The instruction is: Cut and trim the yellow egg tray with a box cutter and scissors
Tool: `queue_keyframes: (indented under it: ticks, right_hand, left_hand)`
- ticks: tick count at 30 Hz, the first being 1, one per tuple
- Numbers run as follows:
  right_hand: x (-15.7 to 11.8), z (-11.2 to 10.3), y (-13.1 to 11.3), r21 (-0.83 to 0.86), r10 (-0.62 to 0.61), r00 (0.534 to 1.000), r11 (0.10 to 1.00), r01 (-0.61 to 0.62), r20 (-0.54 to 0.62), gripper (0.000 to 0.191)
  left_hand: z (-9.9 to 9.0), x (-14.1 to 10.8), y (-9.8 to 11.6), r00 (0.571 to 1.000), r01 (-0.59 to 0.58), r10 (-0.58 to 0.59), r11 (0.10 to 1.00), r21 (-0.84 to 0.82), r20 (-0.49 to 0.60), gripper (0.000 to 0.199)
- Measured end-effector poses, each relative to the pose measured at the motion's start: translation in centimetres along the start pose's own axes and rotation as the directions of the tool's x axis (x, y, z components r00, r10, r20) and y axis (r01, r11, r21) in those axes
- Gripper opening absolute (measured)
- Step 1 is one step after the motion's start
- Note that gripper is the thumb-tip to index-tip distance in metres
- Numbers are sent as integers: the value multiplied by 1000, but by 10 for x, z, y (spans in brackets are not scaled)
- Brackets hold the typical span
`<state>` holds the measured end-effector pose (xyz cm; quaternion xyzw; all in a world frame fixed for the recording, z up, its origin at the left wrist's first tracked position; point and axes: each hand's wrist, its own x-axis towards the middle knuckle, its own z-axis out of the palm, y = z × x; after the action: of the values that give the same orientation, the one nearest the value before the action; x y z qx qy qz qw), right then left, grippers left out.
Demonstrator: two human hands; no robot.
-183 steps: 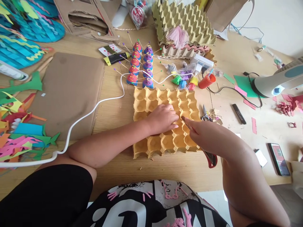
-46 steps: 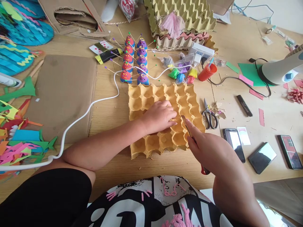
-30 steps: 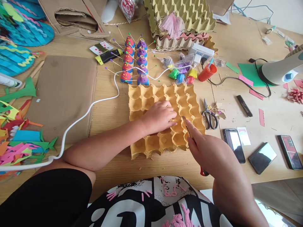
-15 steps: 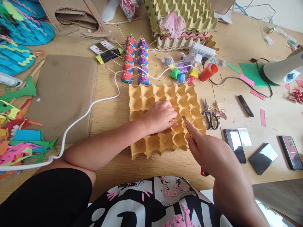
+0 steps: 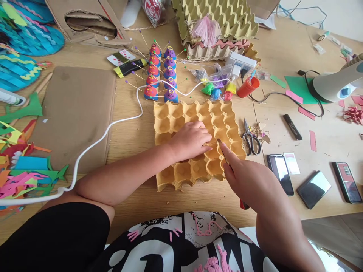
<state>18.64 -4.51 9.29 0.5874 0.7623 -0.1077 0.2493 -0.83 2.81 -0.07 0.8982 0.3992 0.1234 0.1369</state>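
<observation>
A yellow egg tray (image 5: 166,175) lies flat on the wooden table in front of me. My left hand (image 5: 192,139) rests on its middle, fingers curled down over the ridges and gripping the cardboard. On the right side of the tray, my right hand (image 5: 244,175) is closed around a knife (image 5: 222,149). The red and black end of its handle shows below my palm, and the blade tip touches the tray between cups. My right index finger lies stretched along the blade.
Red and purple painted egg-cup figures (image 5: 150,91) stand behind the tray, with a white cable (image 5: 110,124) running past. Scissors (image 5: 251,141) and phones (image 5: 280,173) lie right. A cardboard sheet (image 5: 79,113) lies left; stacked egg trays (image 5: 221,19) are at the back.
The whole view has shifted very slightly. Both hands keep nearly the same place on the tray, and the knife has barely moved.
</observation>
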Motion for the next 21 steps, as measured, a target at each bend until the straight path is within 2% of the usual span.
queue_keyframes:
  ticks: [3, 9, 17, 21]
  right_hand:
    - [-1, -3, -2, -17, 6, 1000, 1000, -6, 31, 67]
    - [14, -15, -9, 33, 38, 997, 999, -40, 74, 65]
    - [-3, -9, -2, 15, 29, 995, 999, -30, 96, 65]
    - [8, -13, -5, 26, 33, 996, 999, -35, 83, 66]
  left_hand:
    - [0, 0, 0, 1000, -3, 3, 1000, -7, 0, 32]
    - [2, -1, 0, 1000, -6, 7, 1000, 25, -18, 30]
    - [-2, 0, 1, 1000, 9, -9, 1000, 4, 20, 30]
    - [-1, 0, 1, 1000, 8, -8, 1000, 15, 16, 30]
